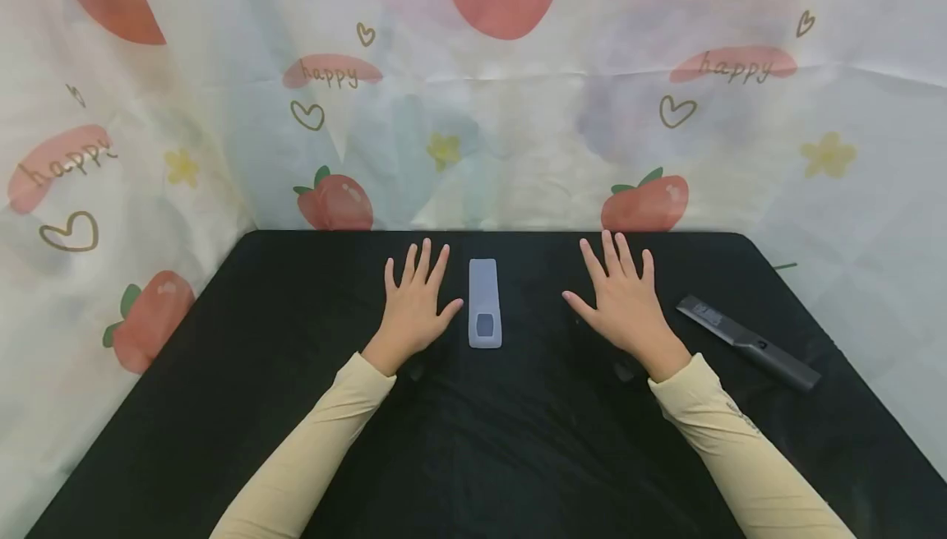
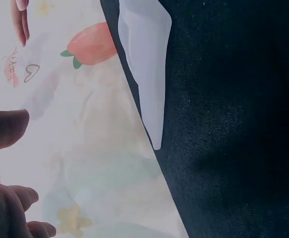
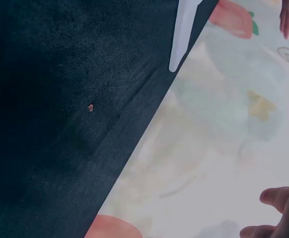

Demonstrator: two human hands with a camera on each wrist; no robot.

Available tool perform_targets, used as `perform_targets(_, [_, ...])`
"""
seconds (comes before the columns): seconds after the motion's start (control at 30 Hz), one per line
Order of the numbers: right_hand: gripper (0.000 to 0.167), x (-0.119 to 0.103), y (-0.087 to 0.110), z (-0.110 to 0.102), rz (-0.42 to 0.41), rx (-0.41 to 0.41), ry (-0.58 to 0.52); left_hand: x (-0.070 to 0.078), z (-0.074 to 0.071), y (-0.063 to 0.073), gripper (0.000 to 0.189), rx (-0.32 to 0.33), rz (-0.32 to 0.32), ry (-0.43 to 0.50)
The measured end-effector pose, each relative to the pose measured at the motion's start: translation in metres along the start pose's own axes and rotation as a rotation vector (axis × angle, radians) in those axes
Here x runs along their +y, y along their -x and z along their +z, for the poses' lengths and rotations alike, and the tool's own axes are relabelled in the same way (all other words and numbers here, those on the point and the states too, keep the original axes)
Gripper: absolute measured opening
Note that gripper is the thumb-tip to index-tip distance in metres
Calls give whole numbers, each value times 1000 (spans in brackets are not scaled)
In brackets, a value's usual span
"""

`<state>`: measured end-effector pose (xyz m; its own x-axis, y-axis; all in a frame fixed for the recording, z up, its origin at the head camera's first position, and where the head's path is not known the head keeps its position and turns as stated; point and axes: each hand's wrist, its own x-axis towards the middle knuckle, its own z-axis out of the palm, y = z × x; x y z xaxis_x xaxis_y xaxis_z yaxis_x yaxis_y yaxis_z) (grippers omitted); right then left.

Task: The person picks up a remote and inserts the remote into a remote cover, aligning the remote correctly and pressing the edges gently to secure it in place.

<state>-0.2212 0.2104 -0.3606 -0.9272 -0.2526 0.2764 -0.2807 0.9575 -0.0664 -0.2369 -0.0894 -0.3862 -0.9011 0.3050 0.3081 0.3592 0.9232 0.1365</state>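
Note:
Near the middle of the black table lies a long pale lilac object (image 1: 484, 288) with a darker square patch near its front end. From the side, in the left wrist view, the same pale object (image 2: 146, 54) looks thick at one end and tapers to a narrow tip. Just left of it is my left hand (image 1: 416, 313), fingers straight and spread, holding nothing. My right hand (image 1: 627, 309) is spread likewise to its right, holding nothing. Beyond the right hand, a slim dark grey object (image 1: 747, 343) with a printed label lies at a slant; its kind is unclear.
The black table (image 1: 473, 457) ends at a straight far edge. Behind it and at both sides hangs a pale cloth (image 1: 510, 136) printed with fruit, hearts and flowers. A tiny brownish speck (image 3: 90, 107) shows on the dark surface in the right wrist view.

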Motion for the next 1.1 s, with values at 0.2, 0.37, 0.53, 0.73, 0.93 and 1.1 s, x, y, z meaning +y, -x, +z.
perform_targets(0.2, [80,4,12,0,-2,-29,20,-1,-1,8,78,6,-2,77])
perform_targets(0.37, [80,18,28,3,0,-7,23,-2,6,12,78,-28,-15,86])
perform_targets(0.53, [79,40,44,6,23,19,22,-4,12,10,77,-58,10,61])
perform_targets(0.73, [80,71,61,9,64,8,36,-9,16,1,77,-91,93,28])
perform_targets(0.93, [82,102,73,7,66,22,27,-15,21,-10,76,-124,201,-12])
perform_targets(1.1, [80,124,82,4,53,28,-3,-20,26,-22,72,-147,288,-59])
